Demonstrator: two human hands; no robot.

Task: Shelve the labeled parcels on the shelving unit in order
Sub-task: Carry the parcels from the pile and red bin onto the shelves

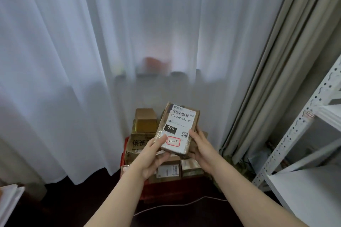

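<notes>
Cardboard boxes (pixel 145 121) were piled in a red crate (pixel 123 155) below; a shelving unit (pixel 302 121) was seen at right. Above the pile, the parcel (pixel 178 127) was held label-up, long axis pointing away, with the fingers of the left hand (pixel 153 155) and the right hand (pixel 201 151) clamped on its near end.

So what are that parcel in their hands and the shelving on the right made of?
The parcel looks like brown cardboard under clear glossy tape, which shines along its left edge, with a matte white paper label. The shelving unit seems to be white-painted metal: it has a thin angled post with rows of punched holes.
</notes>
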